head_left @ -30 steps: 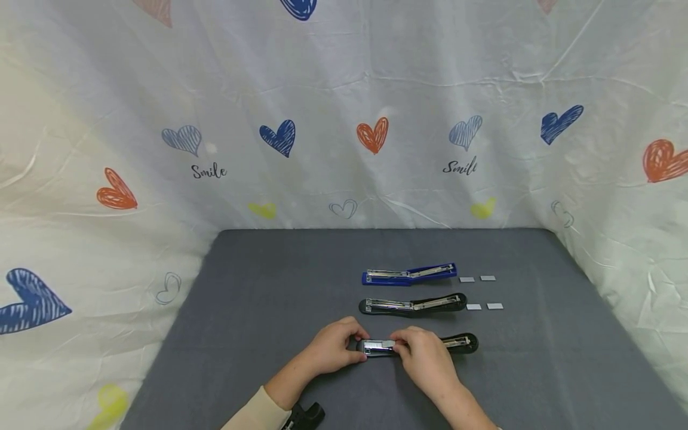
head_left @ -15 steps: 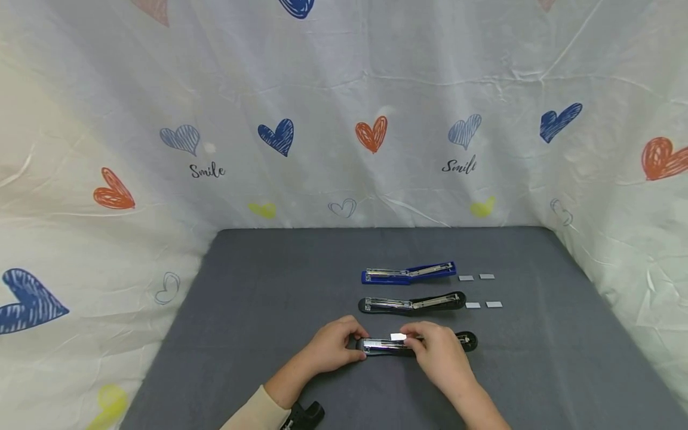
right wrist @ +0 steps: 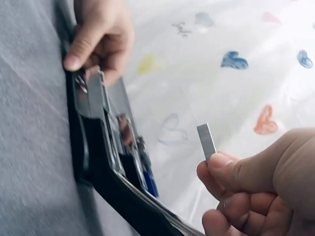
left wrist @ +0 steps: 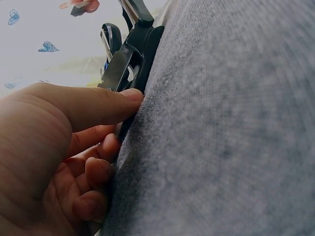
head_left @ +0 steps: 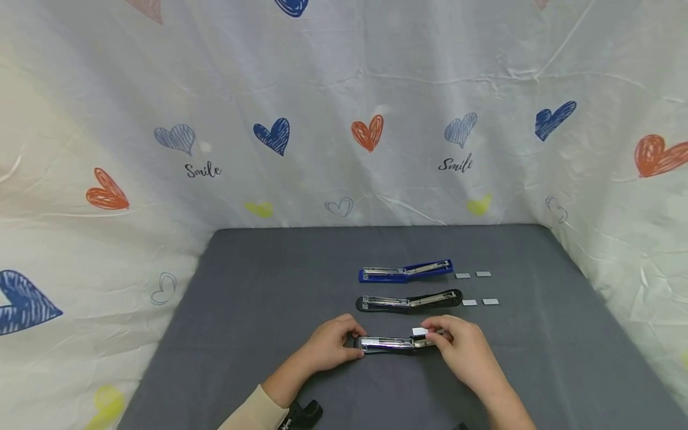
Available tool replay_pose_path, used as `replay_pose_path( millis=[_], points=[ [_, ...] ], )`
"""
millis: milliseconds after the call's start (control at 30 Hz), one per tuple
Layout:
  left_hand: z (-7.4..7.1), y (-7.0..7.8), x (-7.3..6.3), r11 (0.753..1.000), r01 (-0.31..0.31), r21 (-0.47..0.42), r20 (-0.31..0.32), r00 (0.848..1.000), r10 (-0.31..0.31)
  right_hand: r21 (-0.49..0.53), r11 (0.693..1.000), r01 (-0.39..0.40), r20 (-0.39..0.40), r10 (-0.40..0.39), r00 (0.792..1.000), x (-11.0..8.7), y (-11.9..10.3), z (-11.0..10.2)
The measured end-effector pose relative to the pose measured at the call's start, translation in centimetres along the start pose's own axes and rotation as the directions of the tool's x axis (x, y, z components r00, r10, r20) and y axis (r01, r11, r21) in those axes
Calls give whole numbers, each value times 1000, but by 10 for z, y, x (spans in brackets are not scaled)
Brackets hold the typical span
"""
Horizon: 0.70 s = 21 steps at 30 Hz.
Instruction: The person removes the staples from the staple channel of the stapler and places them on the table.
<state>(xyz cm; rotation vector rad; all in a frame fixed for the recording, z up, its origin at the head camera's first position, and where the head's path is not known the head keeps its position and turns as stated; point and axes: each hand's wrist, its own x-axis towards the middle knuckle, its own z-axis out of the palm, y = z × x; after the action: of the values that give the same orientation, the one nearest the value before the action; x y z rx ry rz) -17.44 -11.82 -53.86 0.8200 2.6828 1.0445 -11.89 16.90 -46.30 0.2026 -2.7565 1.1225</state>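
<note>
An opened-out black stapler point(head_left: 389, 345) lies nearest me on the table, its silver channel facing up. My left hand point(head_left: 333, 343) grips the stapler's left end between thumb and fingers; in the left wrist view the thumb point(left wrist: 106, 105) presses against its side, low on the cloth. Just above the stapler's hinge, my right hand point(head_left: 467, 349) pinches a short strip of staples point(head_left: 419, 331). In the right wrist view that strip point(right wrist: 206, 141) sticks up from the thumb and fingertip, apart from the stapler. The right hand hides the stapler's right end in the head view.
Behind lie a second opened black stapler point(head_left: 387, 303) and an opened blue stapler point(head_left: 384, 275). Several white-looking staple strips point(head_left: 469, 303) lie in pairs to their right. The grey table point(head_left: 269, 269) ends at a white curtain point(head_left: 312, 179) printed with hearts.
My right hand has lifted the staple strip from the stapler's channel and carried it right, toward the hinge. My left hand keeps its grip on the stapler's left end.
</note>
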Motion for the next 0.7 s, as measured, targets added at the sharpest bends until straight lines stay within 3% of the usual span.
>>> replay_pose_path(
  millis=[300,700],
  points=[
    [0,0,1,999,42,6,11,999,-42,-12,1000,9,-65,-10,998,-6,16,-25],
    [1,-1,1,999,37,-6,8,999,-37,-41,999,-13,-151,6,988,-15,46,-47]
  ],
)
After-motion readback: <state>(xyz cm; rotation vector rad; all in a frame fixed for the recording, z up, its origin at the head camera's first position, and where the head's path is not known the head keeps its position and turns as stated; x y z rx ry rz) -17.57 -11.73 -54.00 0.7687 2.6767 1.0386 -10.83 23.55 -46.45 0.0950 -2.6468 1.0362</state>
